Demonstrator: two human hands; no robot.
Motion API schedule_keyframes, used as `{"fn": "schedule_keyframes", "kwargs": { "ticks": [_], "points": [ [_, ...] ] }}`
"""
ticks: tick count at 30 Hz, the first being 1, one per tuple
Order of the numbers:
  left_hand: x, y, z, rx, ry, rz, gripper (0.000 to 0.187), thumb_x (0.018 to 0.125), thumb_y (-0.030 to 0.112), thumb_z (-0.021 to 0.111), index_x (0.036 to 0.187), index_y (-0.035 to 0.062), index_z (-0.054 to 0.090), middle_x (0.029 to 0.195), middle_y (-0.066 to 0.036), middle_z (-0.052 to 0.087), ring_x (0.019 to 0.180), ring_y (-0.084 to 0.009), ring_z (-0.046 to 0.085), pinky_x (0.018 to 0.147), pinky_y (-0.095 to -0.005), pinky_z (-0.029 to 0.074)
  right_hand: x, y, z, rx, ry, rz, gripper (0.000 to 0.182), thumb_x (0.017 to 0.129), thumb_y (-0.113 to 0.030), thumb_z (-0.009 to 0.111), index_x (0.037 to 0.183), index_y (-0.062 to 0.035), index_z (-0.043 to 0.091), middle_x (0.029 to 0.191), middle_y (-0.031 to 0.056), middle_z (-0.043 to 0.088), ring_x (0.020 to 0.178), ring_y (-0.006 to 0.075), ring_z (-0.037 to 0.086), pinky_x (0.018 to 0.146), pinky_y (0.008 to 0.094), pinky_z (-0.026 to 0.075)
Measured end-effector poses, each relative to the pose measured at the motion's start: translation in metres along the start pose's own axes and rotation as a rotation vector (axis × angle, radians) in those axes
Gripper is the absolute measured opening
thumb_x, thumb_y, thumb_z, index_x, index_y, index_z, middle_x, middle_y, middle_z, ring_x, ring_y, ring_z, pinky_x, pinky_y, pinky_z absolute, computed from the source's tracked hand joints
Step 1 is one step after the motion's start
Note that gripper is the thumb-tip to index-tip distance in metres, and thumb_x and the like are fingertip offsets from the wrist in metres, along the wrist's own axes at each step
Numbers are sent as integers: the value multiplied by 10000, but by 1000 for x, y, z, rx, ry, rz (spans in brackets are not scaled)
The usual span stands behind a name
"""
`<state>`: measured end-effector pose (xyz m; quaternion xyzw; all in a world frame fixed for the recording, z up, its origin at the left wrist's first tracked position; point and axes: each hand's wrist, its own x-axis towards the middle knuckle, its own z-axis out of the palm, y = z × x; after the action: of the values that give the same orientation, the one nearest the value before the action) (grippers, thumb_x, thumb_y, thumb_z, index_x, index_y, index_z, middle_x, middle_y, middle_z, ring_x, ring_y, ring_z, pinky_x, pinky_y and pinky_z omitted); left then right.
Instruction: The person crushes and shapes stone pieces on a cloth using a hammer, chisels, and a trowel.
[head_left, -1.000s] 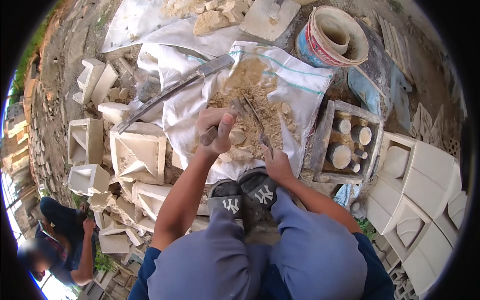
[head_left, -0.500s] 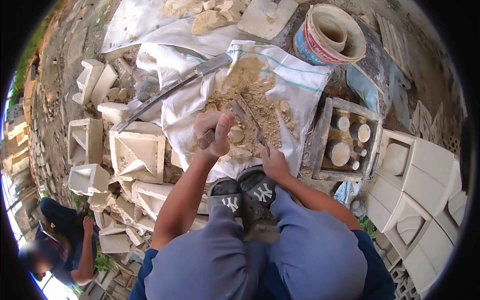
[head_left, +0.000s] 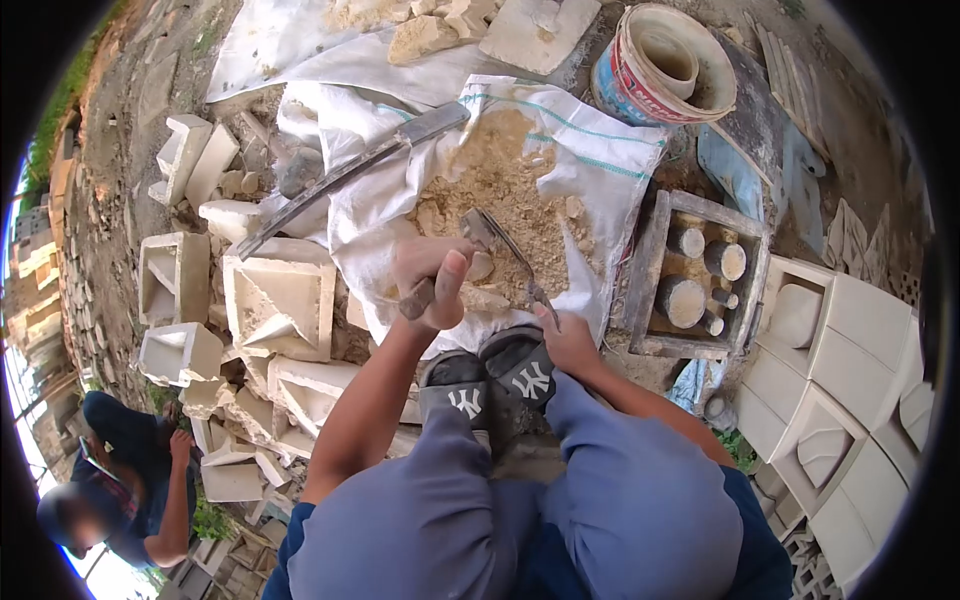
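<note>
My left hand (head_left: 432, 285) is wrapped around a short hammer, its thumb pointing up. The butt of the handle sticks out below the fist, and the metal hammer head (head_left: 476, 229) shows beyond the fingers. In my right hand (head_left: 570, 343) is a trowel, held by its handle; its narrow metal blade (head_left: 512, 246) is seen nearly edge-on. The blade's far end overlaps the hammer head in this view. Both tools are over crumbled tan rubble (head_left: 490, 180) on a white woven sack (head_left: 370, 190), just beyond my sandalled feet (head_left: 515, 370).
A long metal bar (head_left: 350, 180) lies across the sack. Pale cast blocks (head_left: 278, 300) are piled at left, near a seated person (head_left: 130, 490). On the right are a framed mould (head_left: 695, 275) with cylinders, a paint bucket (head_left: 640, 85) and stacked pale blocks (head_left: 860, 330).
My left hand and the hammer have come down slightly toward me. My right hand has shifted a little right and nearer, and the trowel blade's far end now meets the hammer head in view.
</note>
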<state>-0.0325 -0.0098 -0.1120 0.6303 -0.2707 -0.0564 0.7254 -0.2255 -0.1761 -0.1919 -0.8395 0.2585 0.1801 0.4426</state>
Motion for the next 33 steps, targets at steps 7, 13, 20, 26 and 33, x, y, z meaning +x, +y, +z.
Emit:
{"fn": "schedule_keyframes", "kwargs": {
  "ticks": [7,13,20,26,33],
  "points": [
    [-12,2,2,19,-43,21,437,955,170,526,573,12,387,515,-72,341,415,-234,351,433,-360,250,-8,6,-7,53,-56,32,511,1021,-396,499,786,49,589,614,208,540,565,318,548,593,440,440],
    [-12,1,-5,102,-116,42,464,969,176,525,570,12,355,520,-68,307,411,-234,333,434,-364,232,-12,5,-3,189,-2,1,522,1010,-401,515,794,66,600,696,279,589,685,448,608,643,489,451],
    [-16,-2,10,129,-54,18,556,1031,273,464,557,15,328,489,-36,313,411,-170,321,420,-324,231,-18,5,0,176,15,38,566,1004,-453,505,778,57,604,694,277,588,688,448,610,658,481,460],
    [-18,-4,15,131,-96,92,542,1023,252,476,546,34,339,480,-35,321,397,-161,326,416,-323,227,-22,4,-7,286,-9,37,578,1013,-457,487,788,60,614,686,255,599,657,410,610,658,471,460],
    [-24,-4,20,101,-10,37,479,972,182,518,557,23,340,509,-51,297,403,-206,305,423,-361,219,-22,-4,-11,366,-17,-10,581,1020,-441,483,806,83,615,664,271,586,633,421,601,629,473,457]
  ]
}}
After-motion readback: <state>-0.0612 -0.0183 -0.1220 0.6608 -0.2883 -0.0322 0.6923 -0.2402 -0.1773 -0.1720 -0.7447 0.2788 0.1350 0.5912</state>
